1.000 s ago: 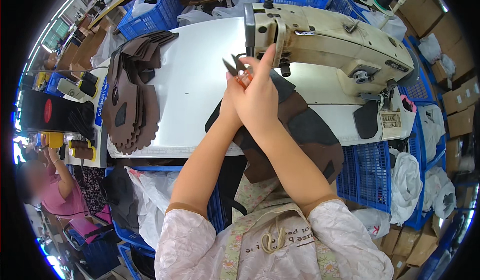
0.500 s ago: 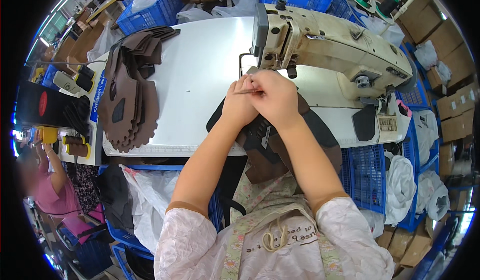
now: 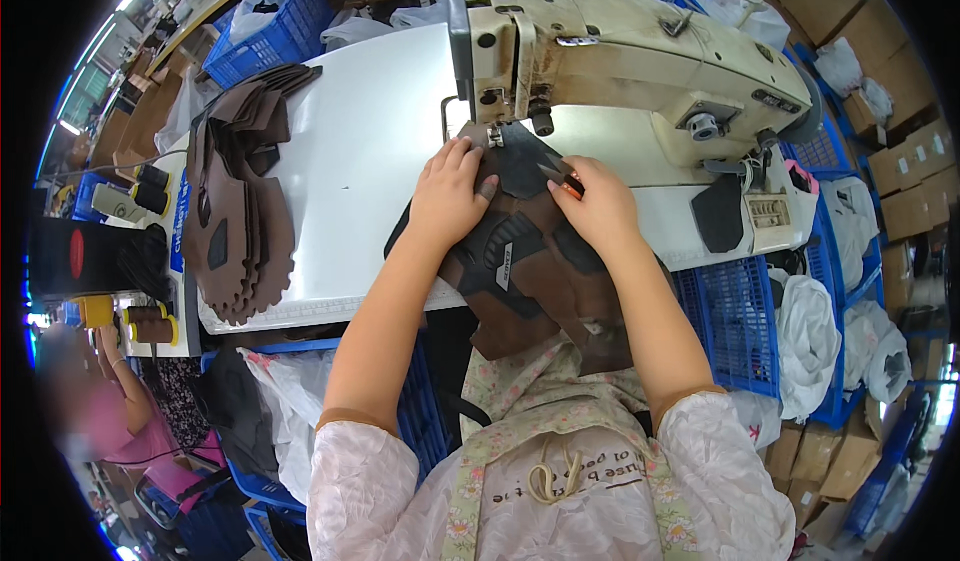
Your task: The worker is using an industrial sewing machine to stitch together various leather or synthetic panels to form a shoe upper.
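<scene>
1. I am seeing matt, leather-like brown and black sheet in the shoe upper piece (image 3: pixel 520 261) lying under my fingers; its black panels are looking smooth and slightly stiffer than the brown.
2. Just beyond the fingertips of my left hand (image 3: pixel 450 196), the sewing machine (image 3: pixel 640 61) is showing cream painted metal, worn and stained, with bare shiny metal around the needle.
3. Between the fingers of my right hand (image 3: pixel 600 206), the small snips (image 3: pixel 562 181) are showing dark metal and a glossy orange plastic part.
4. Well to the left of my fingers, the white tabletop (image 3: pixel 350 161) is looking smooth and faintly glossy, and the stack of brown cut pieces (image 3: pixel 235 211) is looking matt and suede-like.
</scene>
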`<state>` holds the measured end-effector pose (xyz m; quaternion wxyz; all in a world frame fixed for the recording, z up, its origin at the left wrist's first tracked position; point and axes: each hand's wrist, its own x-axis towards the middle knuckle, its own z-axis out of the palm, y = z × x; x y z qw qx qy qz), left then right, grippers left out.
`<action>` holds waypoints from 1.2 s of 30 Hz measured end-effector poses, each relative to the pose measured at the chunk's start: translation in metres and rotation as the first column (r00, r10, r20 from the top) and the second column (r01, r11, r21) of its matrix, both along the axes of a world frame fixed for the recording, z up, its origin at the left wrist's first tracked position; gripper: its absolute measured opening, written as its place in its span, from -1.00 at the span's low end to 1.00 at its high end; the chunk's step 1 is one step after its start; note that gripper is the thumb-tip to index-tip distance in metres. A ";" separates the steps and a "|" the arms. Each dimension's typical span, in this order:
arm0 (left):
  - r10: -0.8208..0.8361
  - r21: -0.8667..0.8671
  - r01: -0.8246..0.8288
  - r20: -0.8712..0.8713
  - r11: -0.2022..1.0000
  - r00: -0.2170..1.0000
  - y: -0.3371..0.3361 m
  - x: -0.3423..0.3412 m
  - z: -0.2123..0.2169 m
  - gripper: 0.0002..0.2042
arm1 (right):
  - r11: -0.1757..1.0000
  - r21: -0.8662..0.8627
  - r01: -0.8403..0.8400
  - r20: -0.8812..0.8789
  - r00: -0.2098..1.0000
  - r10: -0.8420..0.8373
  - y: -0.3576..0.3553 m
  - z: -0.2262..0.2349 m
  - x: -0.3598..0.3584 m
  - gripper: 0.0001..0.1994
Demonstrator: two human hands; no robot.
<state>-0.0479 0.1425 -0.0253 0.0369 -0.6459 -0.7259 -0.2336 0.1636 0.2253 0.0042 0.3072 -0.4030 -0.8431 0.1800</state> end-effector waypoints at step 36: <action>-0.105 -0.149 0.105 0.003 0.983 0.994 -0.061 -0.020 0.020 -0.50 | 0.987 -0.095 -0.131 0.088 0.986 0.139 -0.077 -0.004 -0.009 -0.78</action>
